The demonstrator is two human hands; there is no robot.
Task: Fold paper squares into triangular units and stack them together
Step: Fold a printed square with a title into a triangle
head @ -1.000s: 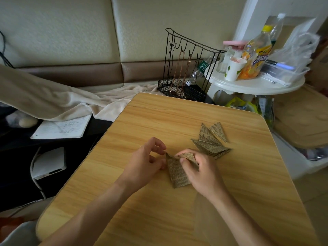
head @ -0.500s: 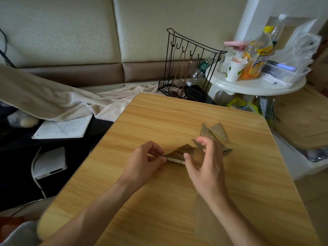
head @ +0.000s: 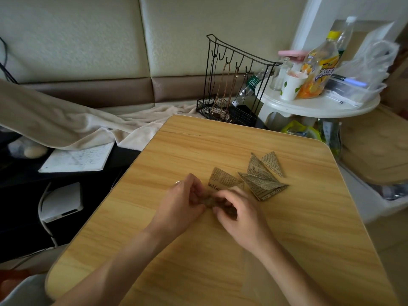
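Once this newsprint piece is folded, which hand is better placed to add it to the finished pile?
Right hand: the pile of folded newsprint triangles lies just beyond it to the right. The left hand would have to cross over. Both grip the newsprint piece now.

A lived-in home room: a cream padded wall with brown band (head: 92, 91), a rumpled beige blanket (head: 66, 127), and a drink-cluttered round white side table (head: 318, 106) beyond the light wooden table (head: 220, 250)'s far edge.

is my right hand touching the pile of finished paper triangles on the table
Apart. The head view shows bare wood between the right hand and the pile of finished triangles; that hand and the left hand pinch only the paper piece being folded.
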